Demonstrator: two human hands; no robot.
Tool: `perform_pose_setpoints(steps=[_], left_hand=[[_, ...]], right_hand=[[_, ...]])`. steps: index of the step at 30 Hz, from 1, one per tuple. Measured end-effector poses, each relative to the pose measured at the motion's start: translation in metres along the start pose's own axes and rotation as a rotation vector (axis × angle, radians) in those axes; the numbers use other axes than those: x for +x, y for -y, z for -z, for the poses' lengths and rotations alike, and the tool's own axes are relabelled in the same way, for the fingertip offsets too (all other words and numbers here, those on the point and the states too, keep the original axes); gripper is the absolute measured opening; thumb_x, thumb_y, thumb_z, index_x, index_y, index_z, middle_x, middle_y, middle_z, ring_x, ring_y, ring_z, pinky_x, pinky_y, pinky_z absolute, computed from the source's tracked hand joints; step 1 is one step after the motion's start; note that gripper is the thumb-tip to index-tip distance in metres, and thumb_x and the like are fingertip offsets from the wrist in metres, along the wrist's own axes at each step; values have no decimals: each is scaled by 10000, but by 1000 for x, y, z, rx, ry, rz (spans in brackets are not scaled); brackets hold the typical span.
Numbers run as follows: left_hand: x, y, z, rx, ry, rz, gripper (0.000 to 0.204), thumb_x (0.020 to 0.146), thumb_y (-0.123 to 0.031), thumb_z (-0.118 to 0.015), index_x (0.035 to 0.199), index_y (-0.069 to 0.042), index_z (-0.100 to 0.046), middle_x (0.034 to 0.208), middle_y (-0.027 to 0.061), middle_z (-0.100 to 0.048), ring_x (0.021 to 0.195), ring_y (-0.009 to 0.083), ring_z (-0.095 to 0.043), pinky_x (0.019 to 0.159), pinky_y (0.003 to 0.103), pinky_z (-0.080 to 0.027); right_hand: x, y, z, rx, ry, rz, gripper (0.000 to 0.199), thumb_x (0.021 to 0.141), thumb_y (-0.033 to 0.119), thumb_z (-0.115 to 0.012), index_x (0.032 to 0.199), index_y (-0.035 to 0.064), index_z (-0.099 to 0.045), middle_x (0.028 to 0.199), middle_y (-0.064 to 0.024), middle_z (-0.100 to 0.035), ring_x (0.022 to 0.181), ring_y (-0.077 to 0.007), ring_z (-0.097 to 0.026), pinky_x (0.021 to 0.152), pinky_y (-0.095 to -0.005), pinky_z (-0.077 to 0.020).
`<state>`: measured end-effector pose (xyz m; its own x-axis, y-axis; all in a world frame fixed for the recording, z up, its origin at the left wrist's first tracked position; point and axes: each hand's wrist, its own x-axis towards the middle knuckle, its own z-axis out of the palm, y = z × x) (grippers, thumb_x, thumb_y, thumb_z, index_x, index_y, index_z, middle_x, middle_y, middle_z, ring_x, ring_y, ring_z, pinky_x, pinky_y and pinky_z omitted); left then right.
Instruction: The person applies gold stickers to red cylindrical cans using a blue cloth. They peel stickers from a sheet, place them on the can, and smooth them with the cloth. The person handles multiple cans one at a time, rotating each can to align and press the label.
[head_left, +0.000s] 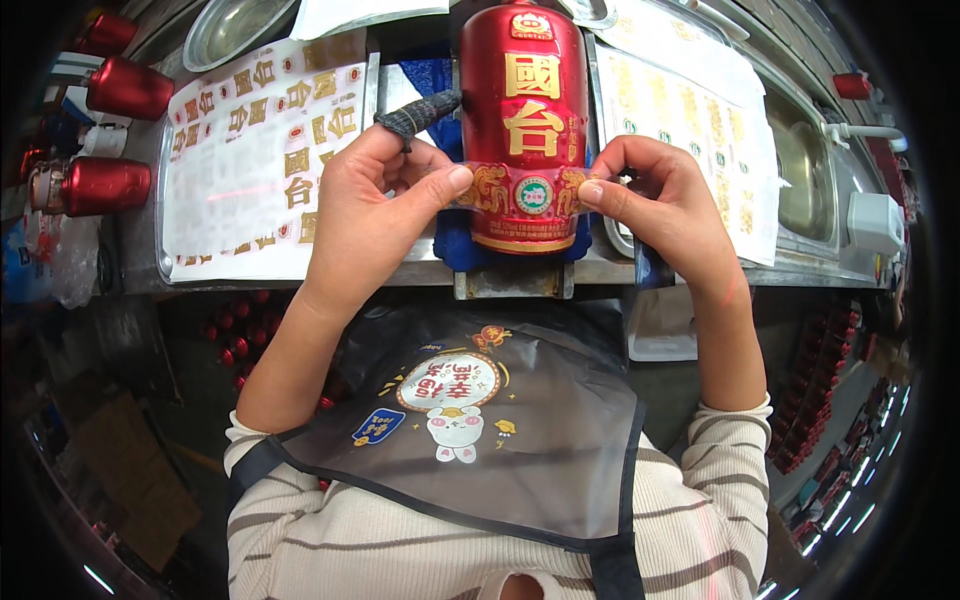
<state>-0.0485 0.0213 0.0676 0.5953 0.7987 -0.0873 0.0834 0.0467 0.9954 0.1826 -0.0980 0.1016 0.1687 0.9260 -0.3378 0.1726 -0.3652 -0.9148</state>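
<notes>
In front of me a red bottle (pixel 525 130) with raised gold characters lies on blue cloth (pixel 450 245) over a metal stand. Across its lower part stretches a clear decal strip (pixel 535 195) with gold ornaments and a round green-and-white emblem. My left hand (pixel 385 195) pinches the strip's left end between thumb and fingers; a dark wrap covers its index finger, which points up along the bottle's side. At the right end, my right hand (pixel 655 190) pinches the strip between thumb and index finger.
Decal sheets (pixel 265 150) lie on a tray at left, with more sheets (pixel 700 150) at right. Red bottles (pixel 110 187) stand at far left. A metal bowl (pixel 235 30) is at the back left, a metal basin (pixel 800 170) at the right. The metal bench edge (pixel 410 278) runs before me.
</notes>
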Motion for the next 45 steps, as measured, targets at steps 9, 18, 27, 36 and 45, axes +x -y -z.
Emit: perform_pose_setpoints(steps=[9, 18, 27, 36, 45], left_hand=[[5, 6, 4, 238, -61, -178, 516, 845, -250, -793, 1240, 20, -600, 1165, 81, -650, 983, 96, -591, 837, 250, -491], [2, 6, -24, -5, 64, -163, 706, 822, -247, -824, 1339, 70, -463, 1286, 171, -596, 1211, 211, -549, 1030, 348, -433], [2, 1, -24, 1, 78, -139, 669, 821, -245, -822, 1300, 69, -477, 1240, 159, -612, 1185, 213, -564, 1031, 354, -430], [4, 6, -23, 12, 93, -173, 606, 826, -244, -815, 1263, 43, -509, 1221, 143, -619, 1148, 198, -578, 1017, 347, -435], [-4, 29, -10, -76, 93, -247, 788, 813, -289, -831, 1414, 29, -433, 1317, 144, -572, 1263, 229, -513, 1093, 361, -375]], right_hand=[[-6, -23, 2, -79, -376, 122, 229, 884, 118, -717, 1046, -12, -621, 978, -54, -652, 721, -52, -587, 621, -190, -477], [2, -32, -26, 168, -249, 187, 422, 851, 226, -793, 1120, -1, -559, 1048, -55, -607, 618, 10, -519, 526, -141, -398], [7, -35, -26, 236, -225, 197, 423, 855, 213, -791, 1122, -1, -543, 1062, -59, -591, 654, -4, -542, 558, -146, -430], [10, -37, -24, 225, -193, 238, 395, 874, 192, -773, 1128, 0, -538, 1105, -74, -566, 799, -45, -593, 661, -169, -489], [-7, -34, -30, 154, -190, 198, 518, 834, 174, -802, 1219, -2, -503, 1173, -90, -567, 643, 4, -525, 549, -144, -420]])
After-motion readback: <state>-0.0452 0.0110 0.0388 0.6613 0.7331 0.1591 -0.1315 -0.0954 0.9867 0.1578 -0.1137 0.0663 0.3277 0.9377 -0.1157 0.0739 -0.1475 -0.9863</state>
